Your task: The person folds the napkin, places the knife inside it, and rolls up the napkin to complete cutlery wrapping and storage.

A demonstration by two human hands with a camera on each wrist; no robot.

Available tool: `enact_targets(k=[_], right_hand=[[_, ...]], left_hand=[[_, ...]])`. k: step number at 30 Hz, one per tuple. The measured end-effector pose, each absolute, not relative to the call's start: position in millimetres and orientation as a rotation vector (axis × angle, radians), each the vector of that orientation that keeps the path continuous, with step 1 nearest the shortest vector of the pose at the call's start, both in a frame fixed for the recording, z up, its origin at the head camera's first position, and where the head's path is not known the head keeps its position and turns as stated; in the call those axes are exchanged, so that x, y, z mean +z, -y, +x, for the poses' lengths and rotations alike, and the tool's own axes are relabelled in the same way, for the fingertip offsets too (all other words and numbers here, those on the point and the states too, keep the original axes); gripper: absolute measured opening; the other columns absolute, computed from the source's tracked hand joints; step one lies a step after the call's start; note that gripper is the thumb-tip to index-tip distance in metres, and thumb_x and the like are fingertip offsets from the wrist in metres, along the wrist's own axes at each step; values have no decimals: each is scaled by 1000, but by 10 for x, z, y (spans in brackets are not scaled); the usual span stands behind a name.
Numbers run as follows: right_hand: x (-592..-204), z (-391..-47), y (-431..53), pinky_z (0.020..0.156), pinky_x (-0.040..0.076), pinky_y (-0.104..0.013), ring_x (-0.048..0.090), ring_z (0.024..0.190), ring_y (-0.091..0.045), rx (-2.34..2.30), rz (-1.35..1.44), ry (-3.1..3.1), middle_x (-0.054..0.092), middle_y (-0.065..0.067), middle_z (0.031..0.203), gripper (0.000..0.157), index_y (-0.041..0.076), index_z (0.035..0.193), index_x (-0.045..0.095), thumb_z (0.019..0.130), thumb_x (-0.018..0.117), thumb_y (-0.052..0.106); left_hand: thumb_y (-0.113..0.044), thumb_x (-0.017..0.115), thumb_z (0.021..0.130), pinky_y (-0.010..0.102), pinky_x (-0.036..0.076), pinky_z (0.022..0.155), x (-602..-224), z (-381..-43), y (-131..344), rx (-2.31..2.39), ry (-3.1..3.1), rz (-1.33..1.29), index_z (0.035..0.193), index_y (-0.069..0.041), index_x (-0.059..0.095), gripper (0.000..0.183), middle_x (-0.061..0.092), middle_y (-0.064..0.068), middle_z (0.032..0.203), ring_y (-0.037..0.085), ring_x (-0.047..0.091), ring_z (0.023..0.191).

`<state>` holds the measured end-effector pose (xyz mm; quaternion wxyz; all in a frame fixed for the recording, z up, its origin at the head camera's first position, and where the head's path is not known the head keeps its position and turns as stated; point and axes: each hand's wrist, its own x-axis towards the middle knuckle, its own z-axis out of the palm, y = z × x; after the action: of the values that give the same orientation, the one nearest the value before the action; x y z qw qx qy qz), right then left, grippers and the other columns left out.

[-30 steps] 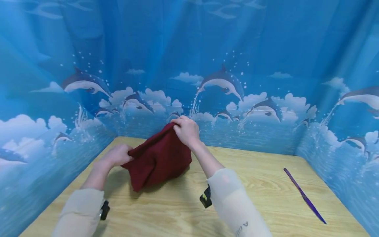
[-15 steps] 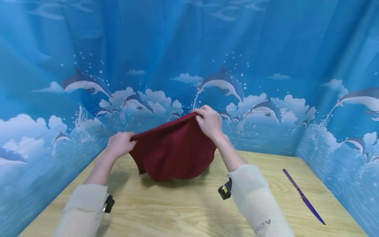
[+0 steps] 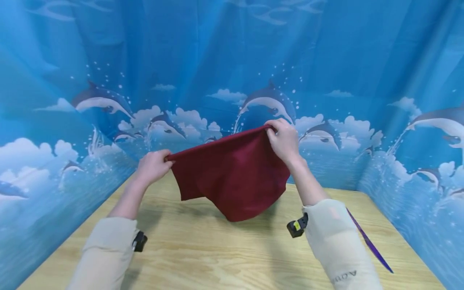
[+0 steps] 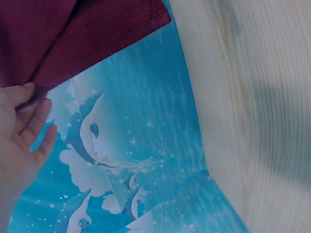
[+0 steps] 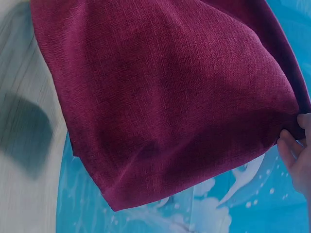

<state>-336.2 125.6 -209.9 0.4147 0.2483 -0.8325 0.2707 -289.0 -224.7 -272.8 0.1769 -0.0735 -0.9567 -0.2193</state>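
A plain dark-red woven cloth (image 3: 232, 173) hangs stretched between a person's two bare hands, over a pale wood-grain tabletop (image 3: 188, 251). The left hand (image 3: 155, 166) pinches one end of its upper edge between thumb and fingers; in the left wrist view the lower fingers curl loosely below the hem. The right hand (image 3: 284, 141), held higher, pinches the other end (the right wrist view cuts off much of this hand), so the upper edge slopes up towards the right. Below it the fabric droops in soft folds to a lower point near the middle.

Both forearms wear pale cream sleeves (image 3: 342, 245). At the right, a slim purple knife-shaped object (image 3: 375, 250) lies on the tabletop, partly hidden by the right sleeve. Behind stands a blue dolphin-printed curtain (image 3: 203, 60).
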Motion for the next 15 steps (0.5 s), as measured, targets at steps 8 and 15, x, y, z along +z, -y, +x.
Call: enact_targets(k=[8,15], right_hand=[[-2297,-3374,-1576,81,44,-45,57,90,-32,726,485,2270,63,-18,98,21,-1,103,67,93,51,8],[-2572,-3401,-1799,79,45,-46,56,94,-33,758,384,2463,60,-21,104,24,-4,106,63,93,44,5]], left_hand=[[-6,43,90,35,41,63,-2695,-2986,2055,-1041,2622,-218,111,-2,58,26,60,14,93,25,50,74],[-11,44,93,40,43,76,-2633,-3033,1783,-1187,2610,-293,110,-4,60,24,62,14,104,27,53,90]])
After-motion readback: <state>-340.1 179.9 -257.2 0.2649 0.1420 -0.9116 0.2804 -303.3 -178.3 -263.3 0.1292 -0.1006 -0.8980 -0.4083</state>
